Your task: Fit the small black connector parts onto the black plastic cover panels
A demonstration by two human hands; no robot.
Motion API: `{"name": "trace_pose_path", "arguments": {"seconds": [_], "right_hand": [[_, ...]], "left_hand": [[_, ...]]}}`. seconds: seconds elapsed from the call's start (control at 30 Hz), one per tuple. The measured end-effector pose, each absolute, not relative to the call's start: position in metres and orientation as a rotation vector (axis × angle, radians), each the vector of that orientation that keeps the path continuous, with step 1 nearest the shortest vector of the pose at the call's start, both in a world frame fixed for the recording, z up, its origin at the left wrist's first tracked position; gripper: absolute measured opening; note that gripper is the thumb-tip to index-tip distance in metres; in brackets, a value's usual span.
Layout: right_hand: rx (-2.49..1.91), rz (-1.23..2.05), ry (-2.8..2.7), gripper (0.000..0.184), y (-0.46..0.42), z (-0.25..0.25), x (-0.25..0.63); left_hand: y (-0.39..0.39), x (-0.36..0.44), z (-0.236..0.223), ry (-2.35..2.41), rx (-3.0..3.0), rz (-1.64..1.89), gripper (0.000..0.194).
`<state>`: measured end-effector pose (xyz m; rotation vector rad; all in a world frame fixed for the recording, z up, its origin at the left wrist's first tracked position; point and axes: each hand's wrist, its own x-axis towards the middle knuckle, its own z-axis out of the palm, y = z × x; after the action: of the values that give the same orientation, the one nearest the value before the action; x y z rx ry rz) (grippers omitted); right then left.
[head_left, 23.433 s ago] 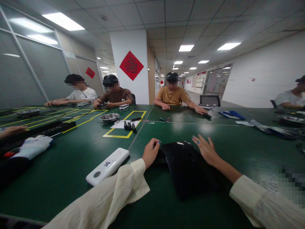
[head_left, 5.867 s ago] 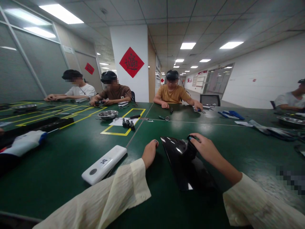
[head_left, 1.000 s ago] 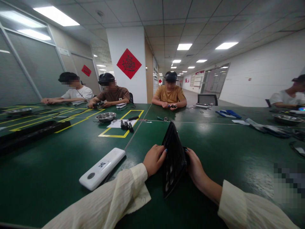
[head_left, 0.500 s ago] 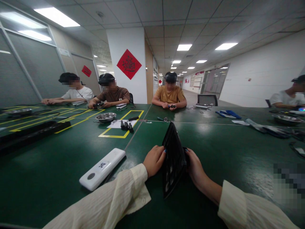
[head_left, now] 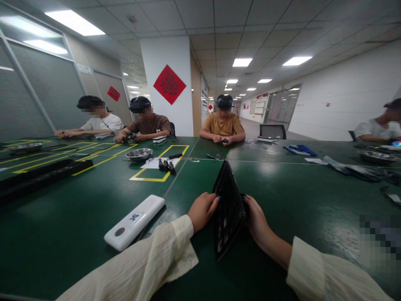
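A thin, flat black plastic panel (head_left: 227, 217) stands tilted on edge before me, just over the table. Its left face looks recessed, but the dark details are hard to make out. My left hand (head_left: 203, 210) is closed at the panel's left side, thumb pressed against that face. On the other side, my right hand (head_left: 257, 219) grips the panel's back, its fingers partly hidden behind it.
A white power bank (head_left: 135, 222) marked 26 lies left on the green table (head_left: 297, 196). Farther off are a metal bowl (head_left: 139, 154), small black parts (head_left: 166, 165) on paper, a long black tray (head_left: 46, 173) and blue cloth (head_left: 300, 149). Several people sit around.
My left thumb has slid slightly across the panel's face. The panel and my right hand hold nearly the same place.
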<state>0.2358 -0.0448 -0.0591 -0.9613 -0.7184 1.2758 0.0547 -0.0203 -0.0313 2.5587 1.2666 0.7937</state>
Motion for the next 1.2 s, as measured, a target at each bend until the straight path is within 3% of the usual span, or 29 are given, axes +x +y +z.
{"name": "trace_pose_path", "arguments": {"seconds": [0.73, 1.2], "right_hand": [[-0.965, 1.281, -0.741, 0.035, -0.0443, -0.0605, 0.2360], [-0.972, 1.282, -0.746, 0.034, -0.0464, -0.0561, 0.2350]], "left_hand": [[-0.0258, 0.0548, -0.0297, 1.350, 2.566, 0.737, 0.043], [-0.0266, 0.0542, -0.0335, 1.373, 2.509, 0.819, 0.032]]}}
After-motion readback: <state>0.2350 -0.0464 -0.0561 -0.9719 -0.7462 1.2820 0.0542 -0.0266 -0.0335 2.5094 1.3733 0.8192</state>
